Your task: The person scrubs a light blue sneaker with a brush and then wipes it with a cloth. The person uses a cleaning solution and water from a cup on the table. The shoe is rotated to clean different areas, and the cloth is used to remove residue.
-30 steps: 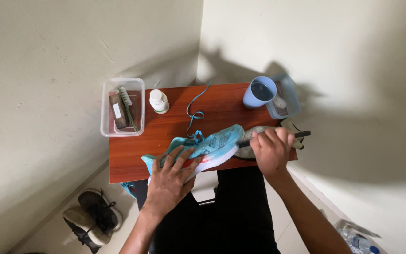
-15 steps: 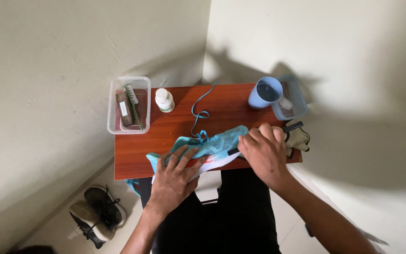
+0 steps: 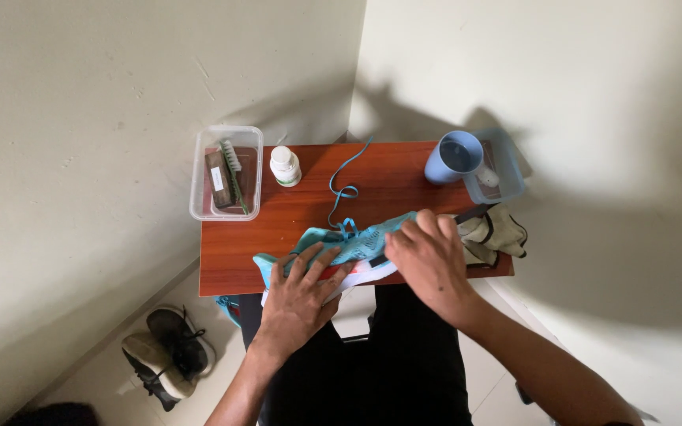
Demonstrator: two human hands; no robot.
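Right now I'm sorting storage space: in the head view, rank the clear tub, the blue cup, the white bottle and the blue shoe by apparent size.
1. blue shoe, partly covered by hands
2. clear tub
3. blue cup
4. white bottle
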